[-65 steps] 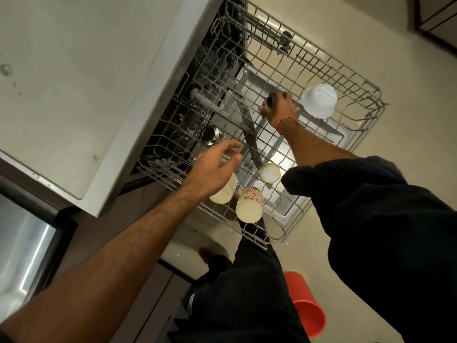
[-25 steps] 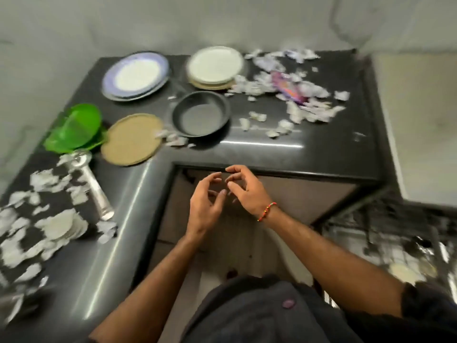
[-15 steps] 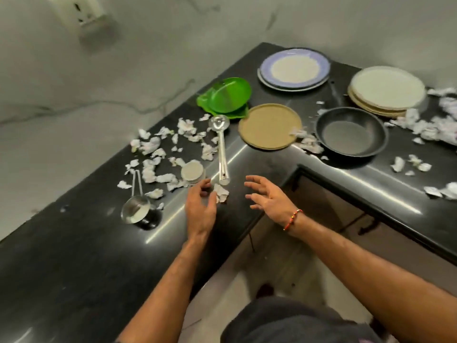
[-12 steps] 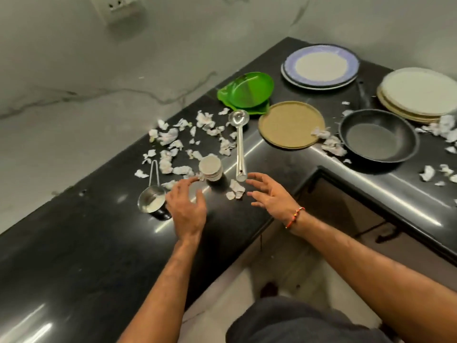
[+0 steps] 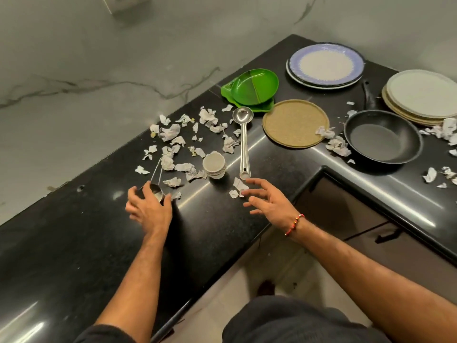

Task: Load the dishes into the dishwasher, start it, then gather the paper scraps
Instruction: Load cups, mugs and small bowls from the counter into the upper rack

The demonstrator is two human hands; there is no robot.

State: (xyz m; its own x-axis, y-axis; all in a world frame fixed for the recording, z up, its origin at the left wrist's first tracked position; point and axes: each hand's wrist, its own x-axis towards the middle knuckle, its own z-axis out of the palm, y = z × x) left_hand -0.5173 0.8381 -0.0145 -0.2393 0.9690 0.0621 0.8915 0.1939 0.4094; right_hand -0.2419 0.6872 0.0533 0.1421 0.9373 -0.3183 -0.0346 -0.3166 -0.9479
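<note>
Fingers of the left hand curl around a small steel cup with a thin wire handle, right where it sits on the black counter. The cup does not look lifted yet. The right hand is loose and spread out, holding nothing. It hangs just above two bits of paper, close to the end of the long steel ladle.

Just past the hands sits a little stack of pale cups. Torn paper scraps lie all around the steel cup, the pale cups and the ladle. More scraps sit on the far right by the black pan.

Farther back are a green dish, a tan round plate, a plate with a blue rim and a pile of pale plates. The dishwasher is not in view.

It looks like the dish-loading step is the one going on, since so many dishes wait on the counter. The scraps come later.

Next, the left hand likely needs to lift the steel cup straight up, so it does not drag paper along. The right hand could take the ladle by its handle or the stack of pale cups. Both would then go over to the dishwasher rack.
</note>
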